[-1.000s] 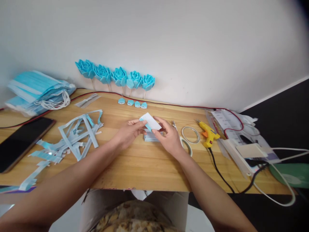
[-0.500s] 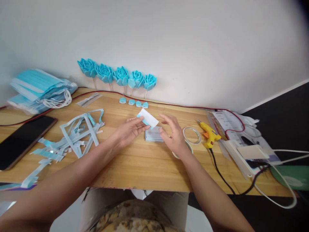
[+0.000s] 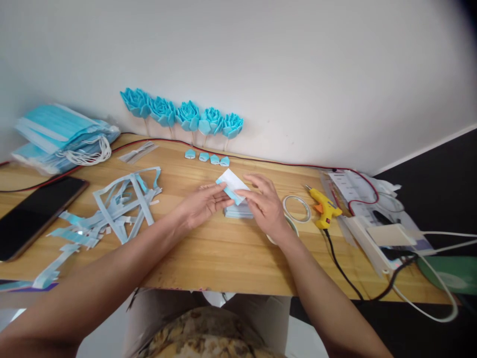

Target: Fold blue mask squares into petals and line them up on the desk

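My left hand (image 3: 203,205) pinches the left end of a small white-and-blue fabric piece (image 3: 234,180), with a blue strip along its near edge. My right hand (image 3: 265,204) has its thumb on the right end of the same piece, the index finger stretched out beyond it. Below the piece lies a stack of pale blue fabric pieces (image 3: 238,212), partly hidden. A roll of tape (image 3: 293,226) shows partly from behind my right wrist. Several small folded blue petals (image 3: 203,157) stand in a row behind my hands.
Several blue fabric roses (image 3: 187,116) on sticks lean against the wall. At left are bagged face masks (image 3: 55,132), a phone (image 3: 40,214) and cut strips (image 3: 122,209). At right lie another tape roll (image 3: 297,209), a yellow glue gun (image 3: 325,206) and a power strip (image 3: 372,246).
My right hand has come left, its thumb now touching the fabric piece. The piece has shifted slightly right and turned, showing more of its blue strip.
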Demonstrator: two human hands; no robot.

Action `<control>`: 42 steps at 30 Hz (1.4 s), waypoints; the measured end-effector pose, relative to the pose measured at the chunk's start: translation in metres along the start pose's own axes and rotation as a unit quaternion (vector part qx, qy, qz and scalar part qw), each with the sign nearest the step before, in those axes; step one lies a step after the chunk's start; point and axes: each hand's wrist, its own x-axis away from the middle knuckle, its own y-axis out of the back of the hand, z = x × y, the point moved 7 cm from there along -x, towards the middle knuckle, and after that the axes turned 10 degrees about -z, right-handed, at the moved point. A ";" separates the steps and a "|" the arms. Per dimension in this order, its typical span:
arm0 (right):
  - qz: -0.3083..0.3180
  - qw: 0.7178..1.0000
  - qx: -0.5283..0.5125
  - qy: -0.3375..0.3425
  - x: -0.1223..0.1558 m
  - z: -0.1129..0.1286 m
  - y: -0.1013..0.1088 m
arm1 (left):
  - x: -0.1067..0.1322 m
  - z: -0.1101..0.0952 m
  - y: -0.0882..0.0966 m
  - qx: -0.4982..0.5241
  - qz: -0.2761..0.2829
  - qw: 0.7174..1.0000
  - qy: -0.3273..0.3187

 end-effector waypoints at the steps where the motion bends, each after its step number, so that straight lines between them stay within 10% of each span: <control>1: -0.009 1.000 -0.011 -0.014 0.000 -0.001 0.002 | 0.000 -0.001 0.000 -0.008 0.002 1.000 -0.010; 15: -0.028 0.999 0.006 0.042 0.001 0.017 0.000 | 0.004 0.000 -0.006 -0.061 0.047 0.993 -0.085; 42: -0.026 0.998 0.009 -0.052 0.004 -0.001 -0.008 | 0.004 0.011 -0.009 -0.074 0.069 0.994 -0.046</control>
